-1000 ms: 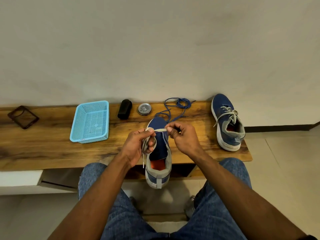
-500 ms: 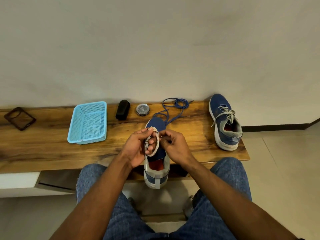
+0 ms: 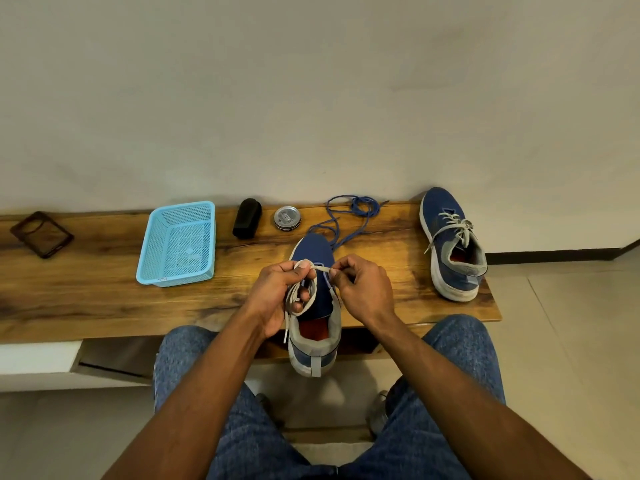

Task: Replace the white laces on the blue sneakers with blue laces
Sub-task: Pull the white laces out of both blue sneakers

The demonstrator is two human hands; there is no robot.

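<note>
Along the wall runs a wooden bench (image 3: 104, 299), the landmark for everything else. Denim-clad knees (image 3: 460, 344) sit just in front of its near edge, and both forearms reach over it.

On the bench's right end lies 1 blue sneaker (image 3: 452, 244), toe toward the wall, with a white lace (image 3: 457, 225) threaded and tied. A second sneaker (image 3: 317, 306) sits at the bench's near edge at the middle, heel hanging past the edge toward the knees, toe pointing at the wall; its eyelets look mostly bare and an orange insole shows inside.

Left of middle on the bench stands a light-blue mesh basket (image 3: 207, 237), its inside holding nothing I can make out but a small mark on the floor. At the bench's far left end lies a dark phone case (image 3: 41, 233).

Over the middle sneaker, the left hand (image 3: 277, 299) has its fingers curled around a bundle of loose white lace (image 3: 294, 296), one end dangling below the palm. The right hand (image 3: 363, 289) pinches the same lace between thumb and forefinger, a short stretch drawn taut between the 2 hands.

Along the bench's back edge, blue laces (image 3: 360, 209) lie in a loose tangle, strands trailing toward the middle sneaker's toe. Left of them sit a round tin (image 3: 287, 217) and a black brush-like block (image 3: 247, 217).
</note>
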